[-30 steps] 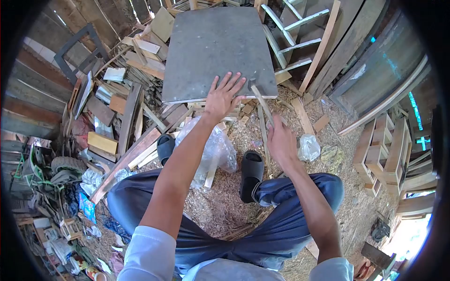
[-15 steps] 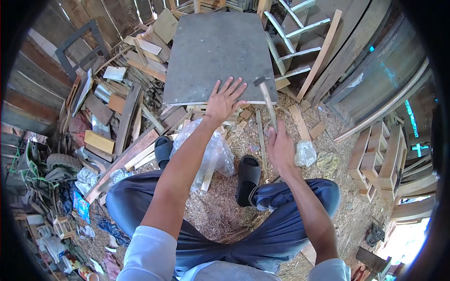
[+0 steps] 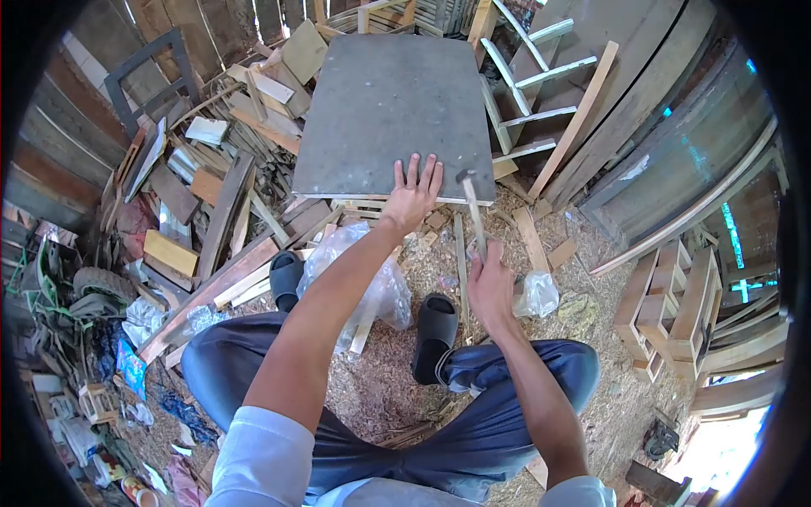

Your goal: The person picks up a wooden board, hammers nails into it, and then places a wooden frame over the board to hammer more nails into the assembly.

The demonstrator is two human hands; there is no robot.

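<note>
A square grey board (image 3: 393, 110) with a pale front edge lies in front of me. My left hand (image 3: 412, 196) rests on its front edge, fingers extended over the top and nothing held in them. In my right hand (image 3: 492, 283) is a hammer (image 3: 474, 203), gripped by its wooden handle. The hammer's dark head is over the board's front right corner. Whether it touches the surface cannot be made out.
Scrap wood (image 3: 228, 198) is piled at the left. A white-barred frame (image 3: 541, 80) leans at the back right. Small wooden shelves (image 3: 672, 313) stand at the right. Plastic bags (image 3: 372, 279) lie on the shavings-covered floor near my sandals (image 3: 437, 325).
The hammer has come down nearer to the board's front right edge. My left hand's fingers have drawn closer together at the edge. The whole view has shifted slightly.
</note>
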